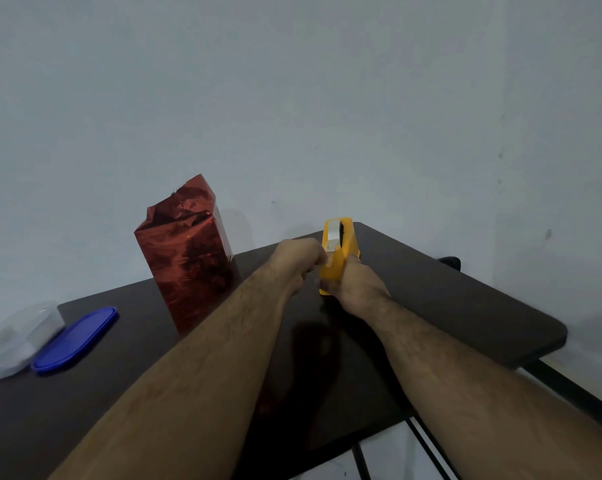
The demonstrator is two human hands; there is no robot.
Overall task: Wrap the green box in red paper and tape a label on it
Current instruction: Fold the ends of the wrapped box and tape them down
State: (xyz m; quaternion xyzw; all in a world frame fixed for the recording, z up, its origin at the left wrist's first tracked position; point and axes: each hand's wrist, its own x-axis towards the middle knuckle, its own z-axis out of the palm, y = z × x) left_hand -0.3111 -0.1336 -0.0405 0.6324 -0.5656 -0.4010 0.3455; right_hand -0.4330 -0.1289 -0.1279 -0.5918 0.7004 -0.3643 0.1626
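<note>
While a pale wall fills the upper part of the view, a dark tabletop runs across the lower part and bears everything else. The box, already covered in shiny red paper, stands upright on the tabletop towards its far left edge, its top end crumpled and not folded flat; it stands just left of the left forearm and apart from both hands. At the left edge lies a clear tub, blurred, with a blue lid flat on the tabletop touching or just beside it. Right of the box, the right hand grips the lower part of a yellow dispenser, fingers curled round it, holding it upright above the tabletop. The left hand, fingers curled, pinches the tape at the dispenser's front edge.
</note>
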